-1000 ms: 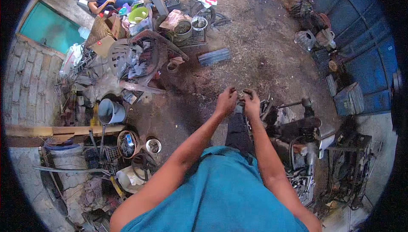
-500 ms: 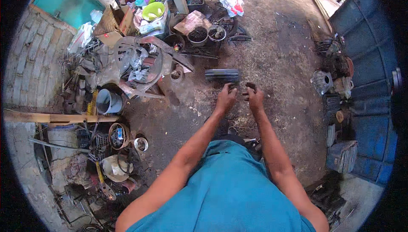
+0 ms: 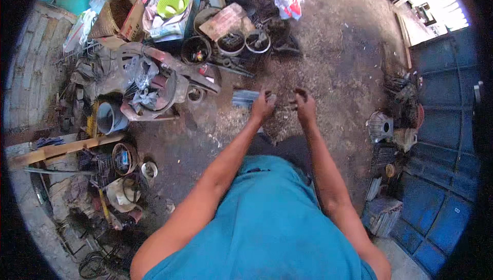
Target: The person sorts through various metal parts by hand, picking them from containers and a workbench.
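Note:
A flat bundle of dark grey metal strips [image 3: 245, 98] lies on the floor in front of me. My left hand [image 3: 263, 105] is at its right end and covers part of that end; whether it touches the strips I cannot tell. Its fingers are bent and a little apart, with nothing visible in them. To the right, over the dirt floor, my right hand [image 3: 305, 106] is held with curled fingers and the thumb apart, also with nothing seen in it. A gap separates the two hands.
Ahead to the left stand buckets of small parts [image 3: 231, 44], a broken plastic chair [image 3: 169, 87] and a green bowl [image 3: 173, 4]. A grey bucket [image 3: 112, 118] and a wooden plank [image 3: 67, 150] are at the left. Metal parts [image 3: 380, 127] line the blue wall [image 3: 441, 126].
The whole view has swung, so the surroundings ahead sit lower and further left. My left hand now overlaps the strip bundle's right end; before, both hands were just below it in the picture.

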{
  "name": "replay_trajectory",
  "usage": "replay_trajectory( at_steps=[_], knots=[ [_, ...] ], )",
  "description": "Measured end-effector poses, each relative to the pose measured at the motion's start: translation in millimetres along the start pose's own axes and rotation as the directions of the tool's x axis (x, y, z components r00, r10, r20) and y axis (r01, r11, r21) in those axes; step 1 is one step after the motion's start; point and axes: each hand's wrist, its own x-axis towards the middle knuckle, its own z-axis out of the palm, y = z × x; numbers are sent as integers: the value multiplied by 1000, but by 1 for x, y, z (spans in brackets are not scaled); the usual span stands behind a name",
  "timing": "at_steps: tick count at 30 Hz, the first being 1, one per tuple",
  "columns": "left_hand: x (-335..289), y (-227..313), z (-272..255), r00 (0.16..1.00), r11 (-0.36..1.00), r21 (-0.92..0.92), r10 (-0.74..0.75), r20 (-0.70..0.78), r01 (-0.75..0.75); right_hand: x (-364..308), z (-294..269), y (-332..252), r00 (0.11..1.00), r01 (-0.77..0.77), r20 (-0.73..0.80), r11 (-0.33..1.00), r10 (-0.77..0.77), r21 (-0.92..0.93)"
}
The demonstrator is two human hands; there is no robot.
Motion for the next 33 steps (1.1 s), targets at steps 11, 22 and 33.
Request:
replay_trajectory(
  at_steps=[11, 22, 33],
  knots=[
    [175, -7, -19, 954, 964, -258, -138, -265, 68, 240, 20, -13, 971, -52, 231, 996, 67, -71],
    [347, -32, 88, 724, 830, -488, -509, -465, 270, 497, 59, 3, 805, 125, 590, 956, 58, -265],
    [481, -89, 144, 643, 702, -631, -656, -395, 329, 626, 89, 95, 725, 69, 672, 955, 151, -290]
  ],
)
